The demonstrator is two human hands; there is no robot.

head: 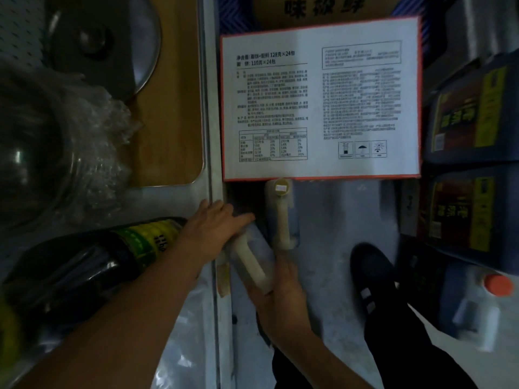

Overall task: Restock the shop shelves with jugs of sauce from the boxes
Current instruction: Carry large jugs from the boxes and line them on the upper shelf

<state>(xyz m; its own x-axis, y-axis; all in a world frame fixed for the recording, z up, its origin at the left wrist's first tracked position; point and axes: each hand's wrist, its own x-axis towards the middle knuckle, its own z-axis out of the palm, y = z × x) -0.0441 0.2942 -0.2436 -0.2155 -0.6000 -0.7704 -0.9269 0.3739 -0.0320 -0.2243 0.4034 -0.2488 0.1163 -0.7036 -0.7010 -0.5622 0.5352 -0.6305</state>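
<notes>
Looking straight down a narrow shop aisle with a pale grey floor (337,220). Both hands are on one jug (252,262) with a cream handle, low by the metal shelf edge (213,192). The left hand (213,223) lies over its top end, fingers stretched forward and fairly straight, pressing on it. The right hand (280,287) cups it from below, fingers curled under the handle end. A second jug (280,214) with a pale cap stands just beyond, touching the near edge of a big white carton (320,102) with a red rim and printed text. On the left shelf sit a dark bottle (92,259) with a yellow-green label, crinkled plastic wrap (92,136) and a steel lid (112,43) on a wooden board (174,108). Along the right side are dark jugs (471,119) with yellow and red labels, one nearer with an orange cap (497,284). A black shoe (370,276) stands on the floor.
</notes>
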